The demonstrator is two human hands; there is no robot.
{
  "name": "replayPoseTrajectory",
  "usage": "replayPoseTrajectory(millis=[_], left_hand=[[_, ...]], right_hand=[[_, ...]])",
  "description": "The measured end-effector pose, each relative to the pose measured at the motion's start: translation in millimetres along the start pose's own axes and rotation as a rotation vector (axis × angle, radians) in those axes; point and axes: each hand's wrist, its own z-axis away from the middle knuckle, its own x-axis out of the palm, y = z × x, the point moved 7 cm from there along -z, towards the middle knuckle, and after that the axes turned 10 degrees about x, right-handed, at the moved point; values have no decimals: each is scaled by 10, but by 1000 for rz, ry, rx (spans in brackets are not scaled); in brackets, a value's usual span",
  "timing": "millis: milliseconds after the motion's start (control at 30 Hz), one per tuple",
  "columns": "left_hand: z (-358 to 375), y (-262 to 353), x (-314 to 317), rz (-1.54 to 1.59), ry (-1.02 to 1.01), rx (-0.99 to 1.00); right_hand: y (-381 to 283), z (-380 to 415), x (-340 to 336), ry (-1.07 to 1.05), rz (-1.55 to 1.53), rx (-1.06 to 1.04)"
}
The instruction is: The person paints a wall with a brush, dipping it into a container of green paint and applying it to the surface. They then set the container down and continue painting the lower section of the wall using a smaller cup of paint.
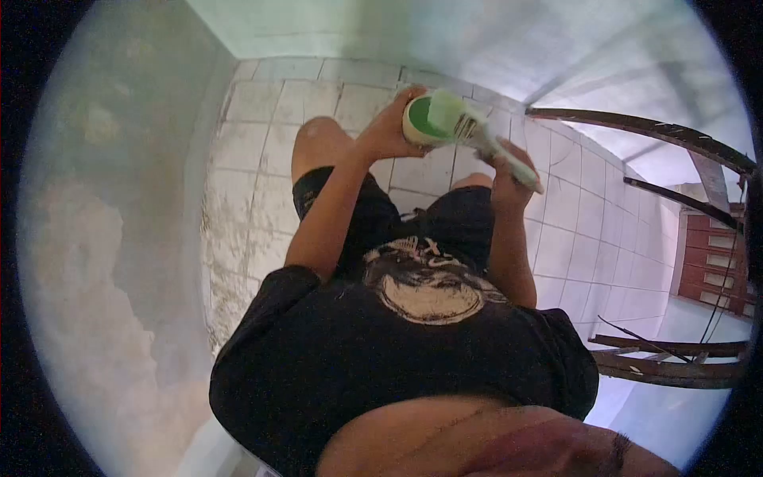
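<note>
My left hand (389,131) is wrapped round a small pale cup (408,126) with green paint (421,119) inside, tilted so that its mouth shows. A wide paintbrush (517,165) with a pale handle is gripped in my right hand (511,179). The brush's bristles (445,111), coated in light green, overlap the cup's rim on its right side. Both hands are out in front of my bent knees, over the tiled floor.
White floor tiles (572,207), stained at the left, run up to a pale green wall (318,32). A patchy wall (103,238) rises on the left. Dark metal bars (636,125) stand at the right, with a reddish-brown slatted panel (719,262) beyond.
</note>
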Motion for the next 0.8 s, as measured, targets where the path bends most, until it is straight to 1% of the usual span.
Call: replayPoseTrajectory(millis=[33, 67, 100, 133, 167, 200, 267, 333, 400, 467, 500, 567, 600, 667, 733, 800], left_hand=[[-8, 57, -7, -17, -12, 54], [3, 70, -18, -14, -7, 46], [5, 81, -22, -55, -17, 41], [7, 88, -16, -97, -30, 40], [13, 97, -9, -95, -32, 40], [10, 96, -12, -62, -30, 25], [2, 64, -10, -30, -28, 12], [15, 47, -2, 7, -4, 42], [42, 16, 13, 5, -9, 30], [24, 49, -9, -2, -11, 20], [26, 68, -21, -25, -14, 12], [37, 72, -14, -45, -25, 1], [31, 53, -5, -41, -24, 19], [24, 24, 9, -38, -22, 34], [32, -14, 32, 65, -18, 5], [40, -21, 48, 57, -22, -7]], right_hand=[[-11, -3, -19, 16, -117, -24], [-15, -21, -48, 36, -235, -55], [35, -49, -60, 33, -232, -50], [61, -67, -67, 30, -140, -75], [78, -61, -70, 30, -48, -100], [109, -49, -74, 34, -48, -100], [92, -31, -36, 10, -225, -113], [17, -24, 18, -4, -211, -104], [-40, -18, 69, -16, -195, -94], [-70, -40, 69, -7, -343, -126], [-29, -42, 52, -3, -345, -124], [102, -33, 31, 25, -266, -23], [123, -24, 16, 30, -268, -24], [24, 2, 26, 4, -355, -100], [103, -9, 22, 10, -339, -66], [168, -5, 7, 17, -324, -35]])
